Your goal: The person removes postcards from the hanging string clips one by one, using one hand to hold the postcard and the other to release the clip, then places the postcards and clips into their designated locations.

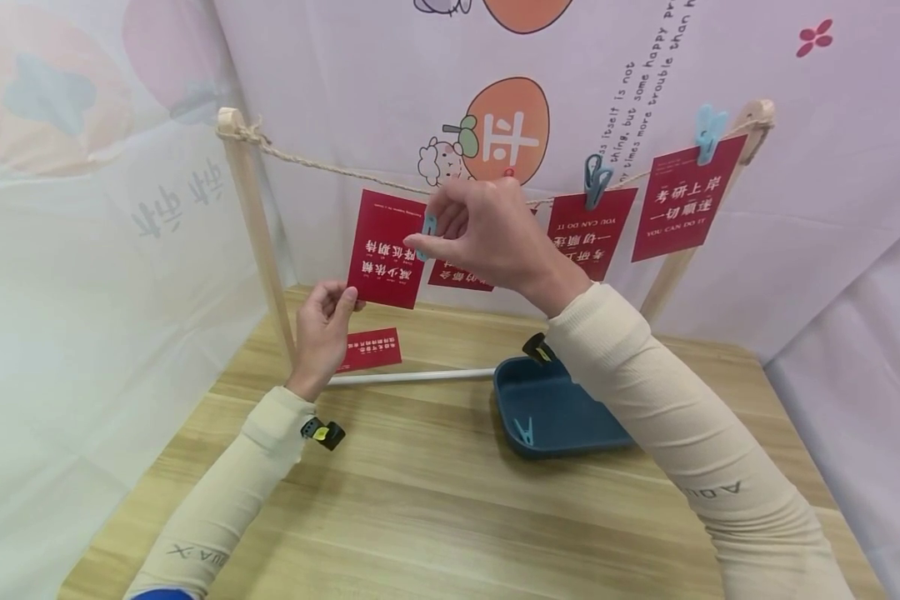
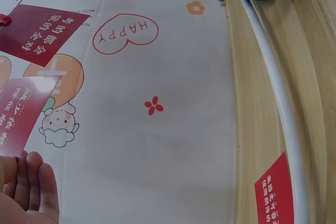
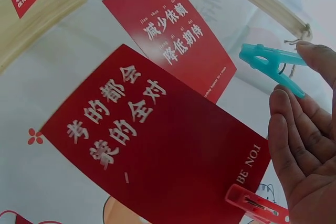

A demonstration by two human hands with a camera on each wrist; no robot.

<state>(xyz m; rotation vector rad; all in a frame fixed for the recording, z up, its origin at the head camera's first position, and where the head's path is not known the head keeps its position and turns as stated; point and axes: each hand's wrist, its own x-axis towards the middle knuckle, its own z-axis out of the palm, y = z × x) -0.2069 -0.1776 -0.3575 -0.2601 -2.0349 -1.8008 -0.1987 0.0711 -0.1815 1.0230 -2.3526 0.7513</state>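
My left hand [image 1: 322, 333] pinches a red card [image 1: 382, 237] with white writing by its lower corner, between thumb and fingers. The card is held up just below a twine line [image 1: 322, 167]. My right hand [image 1: 487, 237] pinches a light-blue clothespin [image 3: 268, 64] between thumb and fingers, close to the card's right edge. In the right wrist view the clothespin's tip stands apart from the card. Behind the right hand hangs another red card [image 3: 152, 145], with a red clothespin [image 3: 252, 203] on it. Two further cards [image 1: 588, 237] [image 1: 686, 200] hang to the right under blue clothespins [image 1: 596, 179].
Wooden posts [image 1: 258, 225] carry the twine at both ends. On the table [image 1: 390, 500] lie a red card [image 1: 375, 348] and a white rod [image 1: 420, 377]. A dark blue tray [image 1: 570, 417] holds a light-blue clothespin [image 1: 523, 431]. Printed cloth [image 1: 345, 83] hangs behind.
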